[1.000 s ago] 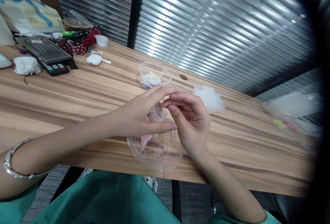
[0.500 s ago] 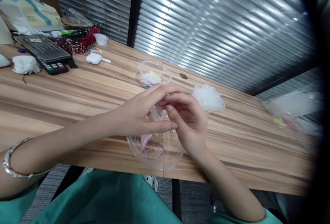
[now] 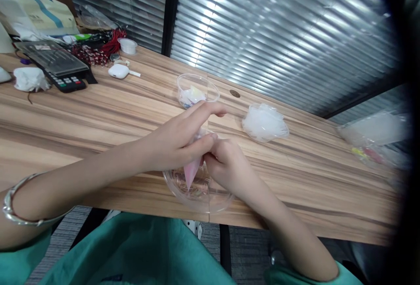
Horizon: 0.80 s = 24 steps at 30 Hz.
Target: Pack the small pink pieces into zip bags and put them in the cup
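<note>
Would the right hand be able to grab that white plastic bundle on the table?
Probably yes: the white plastic bundle lies a bit beyond the right hand, and nothing seems to stand between them, though that hand may be holding the pink-tipped plastic.

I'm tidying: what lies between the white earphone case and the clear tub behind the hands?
In the head view, a white strip by the case, then bare tabletop to the tub.
</note>
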Tool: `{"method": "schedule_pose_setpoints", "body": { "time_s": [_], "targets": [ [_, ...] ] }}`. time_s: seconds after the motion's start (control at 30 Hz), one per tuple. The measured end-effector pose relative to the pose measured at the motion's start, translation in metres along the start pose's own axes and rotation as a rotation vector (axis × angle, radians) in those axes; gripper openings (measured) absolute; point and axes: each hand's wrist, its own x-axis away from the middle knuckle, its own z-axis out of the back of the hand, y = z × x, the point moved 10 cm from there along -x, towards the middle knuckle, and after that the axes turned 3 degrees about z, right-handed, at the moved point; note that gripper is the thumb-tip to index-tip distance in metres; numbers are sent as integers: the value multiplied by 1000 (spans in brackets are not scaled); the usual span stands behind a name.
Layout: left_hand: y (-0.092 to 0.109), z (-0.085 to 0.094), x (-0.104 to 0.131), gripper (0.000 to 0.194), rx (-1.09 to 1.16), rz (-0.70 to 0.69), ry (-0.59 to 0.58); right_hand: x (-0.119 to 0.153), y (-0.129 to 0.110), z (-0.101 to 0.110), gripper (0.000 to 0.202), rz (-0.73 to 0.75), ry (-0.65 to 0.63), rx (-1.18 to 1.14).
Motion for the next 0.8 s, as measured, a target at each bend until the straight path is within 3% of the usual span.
{"method": "schedule_pose_setpoints", "body": {
  "time_s": [0.1,0.2,0.4,0.6,0.8],
  "targets": [
    [-1,-3,-1,41,-14,12,-24,3,-6,-20,24,32,-244,95],
    [1,-6,-2,40,-32,5,-56,7,-7,-30,25,48,-400,149],
    [-1,-11,-1,39,-62,47,-99,9,-15,-28,29,112,-489,126],
    [2,-10,-2,38,-48,9,-78,14,-12,-28,30,65,-553,127],
    [6,-11,-3,39,-46,-22,-100,21,-9,-34,35,112,-669,69]
  ]
}}
